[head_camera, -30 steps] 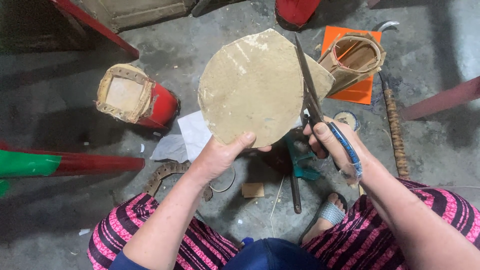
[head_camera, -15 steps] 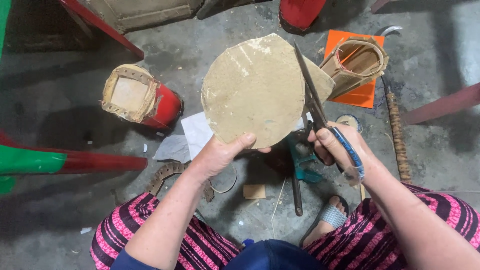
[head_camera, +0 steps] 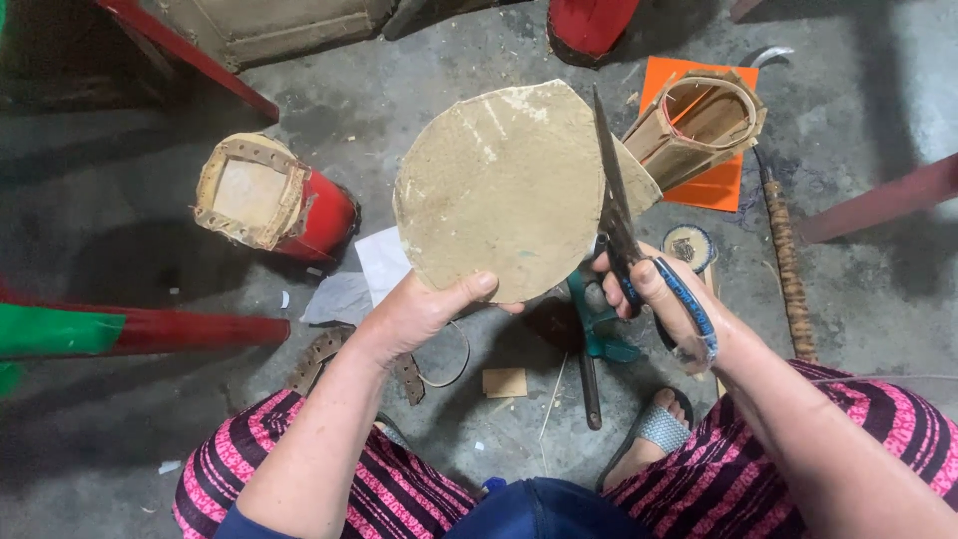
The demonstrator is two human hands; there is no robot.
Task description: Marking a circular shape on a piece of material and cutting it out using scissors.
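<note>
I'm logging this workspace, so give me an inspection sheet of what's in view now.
Surface: grey concrete floor, stained.
Job's things: tan disc held up; scissors at its right edge.
Clutter: red drum, rolled sheet on orange mat, white paper, teal tool, small tan block.
Grippers: left hand pinches the disc's lower edge; right hand grips the scissors.
Cables: thin cord loop on the floor.
Surroundings: red beams, wrapped stick.

Craft workshop, floor-level work area. Evidence: stained bare concrete floor (head_camera: 130, 200); half-built red drum (head_camera: 269, 205) at left of frame; rolled hide strip (head_camera: 699, 125) upper right; green-handled tool (head_camera: 597, 329) and offcuts (head_camera: 504, 382) at centre.
</note>
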